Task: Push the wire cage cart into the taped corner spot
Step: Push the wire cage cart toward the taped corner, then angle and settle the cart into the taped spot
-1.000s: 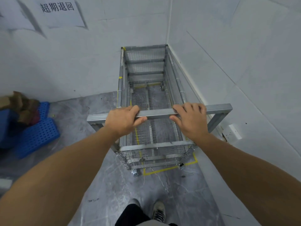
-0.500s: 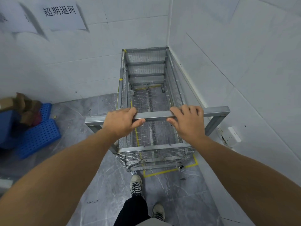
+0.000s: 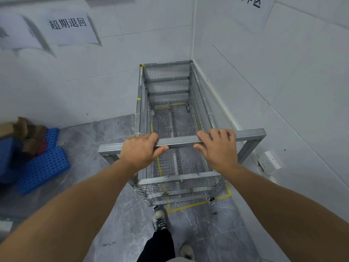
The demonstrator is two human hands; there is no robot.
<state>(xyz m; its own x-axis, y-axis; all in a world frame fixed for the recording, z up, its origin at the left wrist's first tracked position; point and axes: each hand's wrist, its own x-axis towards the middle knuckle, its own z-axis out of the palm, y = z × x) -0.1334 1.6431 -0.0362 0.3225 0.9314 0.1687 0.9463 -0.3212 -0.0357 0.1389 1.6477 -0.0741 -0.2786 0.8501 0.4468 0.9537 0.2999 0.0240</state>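
The wire cage cart (image 3: 170, 87) is a long empty steel frame with mesh walls, standing lengthwise in the corner where two white walls meet. Its far end touches the back wall and its right side runs along the right wall. Both hands grip its metal handle bar (image 3: 181, 142): my left hand (image 3: 140, 151) on the left part, my right hand (image 3: 218, 146) on the right part, thumbs under the bar. Yellow floor tape (image 3: 190, 205) outlines the spot; its near line shows just in front of the cart's near casters.
Blue perforated plastic trays (image 3: 42, 167) and brown cardboard scraps (image 3: 24, 129) lie on the floor at the left. A white wall socket (image 3: 271, 160) sits low on the right wall beside the handle. Paper signs hang on both walls. My feet stand behind the cart on grey marble floor.
The cart has rolled a little deeper into the corner, and I have stepped forward with my left foot. Both hands keep their grip on the handle bar.
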